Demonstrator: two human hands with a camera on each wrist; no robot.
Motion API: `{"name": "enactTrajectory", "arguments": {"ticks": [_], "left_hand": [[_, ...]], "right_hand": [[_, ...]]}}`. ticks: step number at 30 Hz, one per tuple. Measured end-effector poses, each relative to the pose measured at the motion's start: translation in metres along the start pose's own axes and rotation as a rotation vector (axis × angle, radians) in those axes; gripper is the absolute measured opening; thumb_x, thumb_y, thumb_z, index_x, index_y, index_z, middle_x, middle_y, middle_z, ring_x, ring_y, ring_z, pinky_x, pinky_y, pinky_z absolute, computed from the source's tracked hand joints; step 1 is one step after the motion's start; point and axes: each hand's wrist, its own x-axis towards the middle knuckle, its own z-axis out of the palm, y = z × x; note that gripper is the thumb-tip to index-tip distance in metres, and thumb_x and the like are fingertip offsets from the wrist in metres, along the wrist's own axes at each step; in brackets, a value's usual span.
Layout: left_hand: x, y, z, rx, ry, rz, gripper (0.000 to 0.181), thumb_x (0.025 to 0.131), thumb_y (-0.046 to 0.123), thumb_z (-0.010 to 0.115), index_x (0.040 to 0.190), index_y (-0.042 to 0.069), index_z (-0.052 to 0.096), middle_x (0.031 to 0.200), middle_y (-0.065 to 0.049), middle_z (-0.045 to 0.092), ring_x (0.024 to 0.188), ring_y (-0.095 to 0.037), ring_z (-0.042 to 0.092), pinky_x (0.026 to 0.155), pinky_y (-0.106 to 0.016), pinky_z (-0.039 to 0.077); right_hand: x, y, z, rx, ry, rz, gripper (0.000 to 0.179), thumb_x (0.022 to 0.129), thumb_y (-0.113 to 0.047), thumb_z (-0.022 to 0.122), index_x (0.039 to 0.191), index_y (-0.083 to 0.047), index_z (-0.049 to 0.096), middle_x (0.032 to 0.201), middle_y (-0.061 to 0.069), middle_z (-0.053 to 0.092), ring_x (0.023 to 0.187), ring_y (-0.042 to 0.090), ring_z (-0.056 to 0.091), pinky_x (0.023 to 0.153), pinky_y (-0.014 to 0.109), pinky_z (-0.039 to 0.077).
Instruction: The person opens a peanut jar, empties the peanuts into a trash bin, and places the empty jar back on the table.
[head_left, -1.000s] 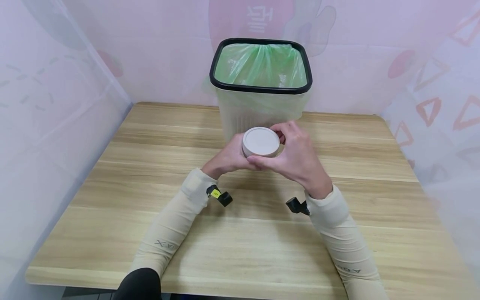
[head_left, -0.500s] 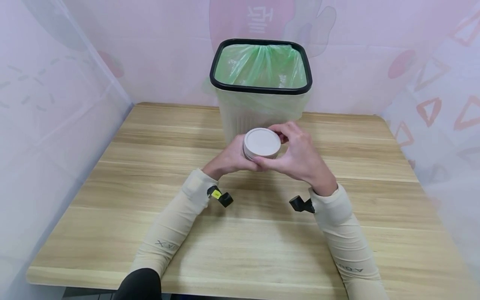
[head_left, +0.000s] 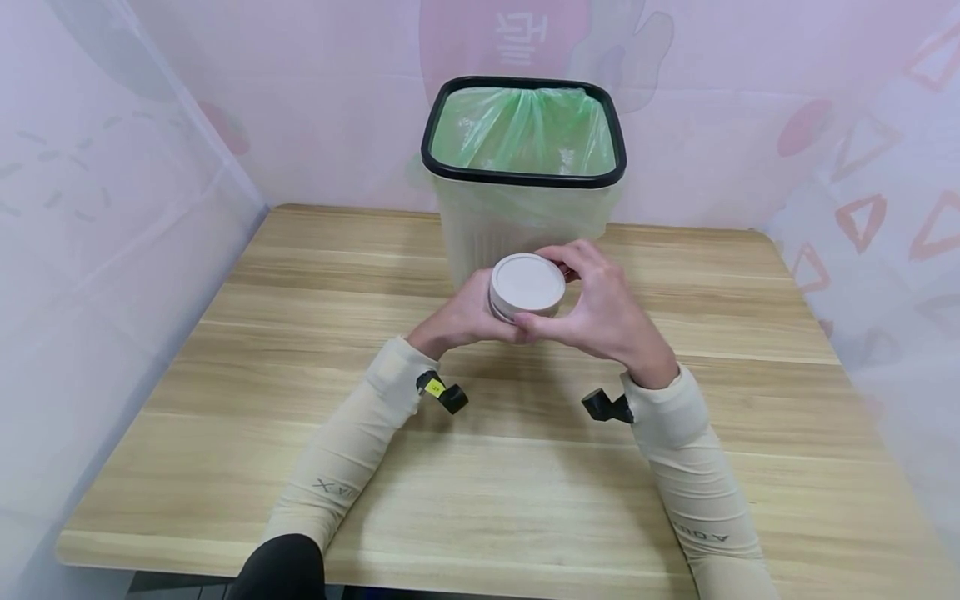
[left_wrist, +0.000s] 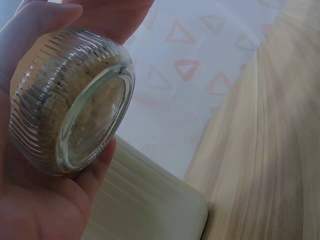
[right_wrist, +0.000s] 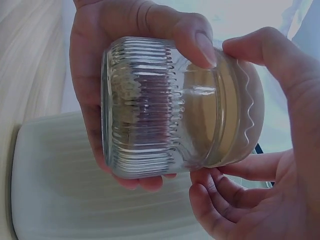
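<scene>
A ribbed glass jar (right_wrist: 150, 115) with a pale beige lid (head_left: 527, 283) is held up between both hands, in front of the bin. My left hand (head_left: 472, 312) grips the glass body, fingers wrapped round it. Thumb and fingers of my right hand (head_left: 607, 321) hold the lid at its rim. In the right wrist view the lid sits on the jar's mouth, and a wavy line runs along its side. Through the jar's thick base (left_wrist: 95, 120) in the left wrist view, light brownish lumpy contents show; what they are I cannot tell.
A translucent bin (head_left: 491, 225) with a black rim (head_left: 525, 178) stands at the back of the wooden table (head_left: 480, 500), right behind the hands. Its green liner bag (head_left: 525, 133) hangs inside. Pale printed curtains (head_left: 315, 100) enclose the back and sides.
The right wrist has swung slightly outward to the right, with its fingers still on the lid. Jar and left hand have shifted very little, a touch to the right.
</scene>
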Motion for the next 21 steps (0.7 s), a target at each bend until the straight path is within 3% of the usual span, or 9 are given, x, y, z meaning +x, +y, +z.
{"name": "enactTrajectory", "arguments": {"ticks": [9,15,21], "left_hand": [[0.001,0.000,-0.001,-0.016,-0.016,0.014,0.081,0.070,0.008,0.090,0.143,0.004,0.056,0.131,-0.016,0.067,0.118,-0.021,0.063,0.109,-0.038,0.050],[0.001,0.000,-0.003,-0.011,-0.010,0.000,0.084,0.070,0.017,0.093,0.144,0.007,0.056,0.131,-0.011,0.068,0.118,-0.021,0.065,0.108,-0.038,0.052],[0.002,0.000,-0.005,-0.002,-0.022,0.008,0.092,0.070,0.031,0.097,0.147,0.009,0.054,0.136,-0.010,0.066,0.122,-0.021,0.063,0.111,-0.040,0.051]], "right_hand": [[-0.001,0.000,-0.004,0.023,0.045,-0.034,0.072,0.072,-0.033,0.097,0.132,-0.003,0.068,0.119,0.010,0.067,0.104,0.023,0.064,0.092,0.035,0.053],[-0.001,0.001,-0.008,0.028,0.065,-0.043,0.070,0.072,-0.030,0.097,0.130,-0.003,0.069,0.117,0.009,0.068,0.103,0.021,0.063,0.090,0.037,0.054],[-0.002,0.003,-0.015,0.017,0.071,-0.059,0.069,0.071,-0.027,0.098,0.129,-0.002,0.069,0.118,0.008,0.069,0.103,0.018,0.063,0.089,0.027,0.054]]}}
